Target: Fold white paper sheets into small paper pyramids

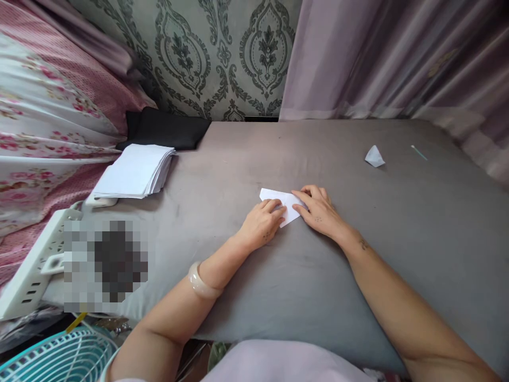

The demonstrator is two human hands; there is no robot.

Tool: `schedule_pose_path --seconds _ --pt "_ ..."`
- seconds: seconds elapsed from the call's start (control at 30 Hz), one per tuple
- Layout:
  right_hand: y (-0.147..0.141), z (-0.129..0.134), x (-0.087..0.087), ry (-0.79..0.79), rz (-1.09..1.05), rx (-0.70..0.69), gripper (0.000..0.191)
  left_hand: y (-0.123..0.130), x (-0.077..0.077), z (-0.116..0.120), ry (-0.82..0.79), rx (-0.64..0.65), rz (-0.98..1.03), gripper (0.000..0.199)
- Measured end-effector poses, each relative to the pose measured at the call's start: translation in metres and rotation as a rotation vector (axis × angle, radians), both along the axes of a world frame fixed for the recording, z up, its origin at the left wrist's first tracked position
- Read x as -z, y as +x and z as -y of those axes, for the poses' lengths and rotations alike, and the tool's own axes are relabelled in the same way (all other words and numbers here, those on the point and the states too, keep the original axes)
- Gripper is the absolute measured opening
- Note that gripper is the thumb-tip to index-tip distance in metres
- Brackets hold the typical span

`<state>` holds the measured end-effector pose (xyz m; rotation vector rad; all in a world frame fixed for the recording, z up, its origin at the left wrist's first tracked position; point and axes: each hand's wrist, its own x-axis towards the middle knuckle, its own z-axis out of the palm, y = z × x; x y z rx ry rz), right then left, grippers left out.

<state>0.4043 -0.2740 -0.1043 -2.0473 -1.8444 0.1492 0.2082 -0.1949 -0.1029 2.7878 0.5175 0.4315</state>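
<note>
- Folded white paper [292, 214]: lies on the grey cover [294, 297], between the two hands, with one corner pointing toward the person.
- Left hand [264, 221]: rests over the left part of the folded white paper, fingers bent and their tips down on it; whether they pinch a layer, I cannot tell.
- Right hand [318, 210]: at the right end of the folded white paper, loosely open, thumb and forefinger spread apart with both tips on its top face, the other fingers bent.
- Pale bangle [201, 281]: on the left forearm, nearer the person than the folded white paper.
- Small white folded piece [374, 157]: well to the right of the folded white paper and farther back.
- Thin stick [419, 153]: farther right of the folded white paper, past that small piece.
- Stack of white sheets [133, 171]: well to the left of the folded white paper, farther back, beside a black flat item [169, 128].
- White power strip [34, 265]: far left of the folded white paper, nearer the person.
</note>
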Motion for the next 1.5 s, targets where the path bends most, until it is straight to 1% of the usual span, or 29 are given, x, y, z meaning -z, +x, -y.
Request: schedule_pose_path --seconds 0.2,0.43,0.83,1.0,1.23,1.37,1.5 --pt "0.001 -0.002 -0.001 -0.015 -0.025 -0.014 0.037 0.000 0.003 0.000 -0.011 0.015 0.022 0.032" --pt "-0.001 -0.003 -0.005 0.001 -0.052 -0.012 0.033 -0.002 0.004 0.000 -0.015 0.002 0.044 0.029" --pt "-0.007 -0.001 -0.008 0.096 0.017 -0.062 0.026 -0.003 0.005 0.000 0.011 -0.007 0.058 0.031" --pt "-0.010 -0.001 -0.008 0.111 0.034 -0.073 0.030 -0.003 0.006 -0.003 -0.006 -0.013 0.076 0.027" --pt "-0.012 -0.001 -0.008 0.147 0.089 -0.106 0.032 -0.002 -0.002 -0.015 -0.070 0.032 0.035 0.027" --pt "-0.012 -0.001 -0.006 0.154 0.117 -0.104 0.035 -0.002 -0.004 -0.013 -0.054 0.030 0.003 0.028" --pt "-0.011 -0.001 -0.004 0.155 0.130 -0.094 0.038 -0.002 -0.003 -0.010 0.002 0.038 -0.008 0.029"
